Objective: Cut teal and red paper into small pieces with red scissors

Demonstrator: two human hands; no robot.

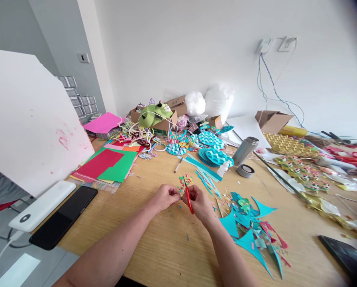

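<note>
My right hand [200,202] is closed round small red-handled scissors [188,196], their blades pointing up and away. My left hand [165,196] pinches a tiny piece of paper right beside the blades; the piece is too small to name further. Both hands hover low over the wooden table [154,243] near its middle. Just beyond the fingers lies a small colourful patterned paper cut-out [185,180]. Tiny coloured snippets dot the wood around the hands.
Teal paper offcuts [250,229] pile up right of my right wrist. Teal strips [204,169], a glue bottle [223,168], tape roll [245,170] and steel flask [246,150] lie beyond. Coloured paper sheets [108,164], a phone [63,217] and power bank [42,205] sit left.
</note>
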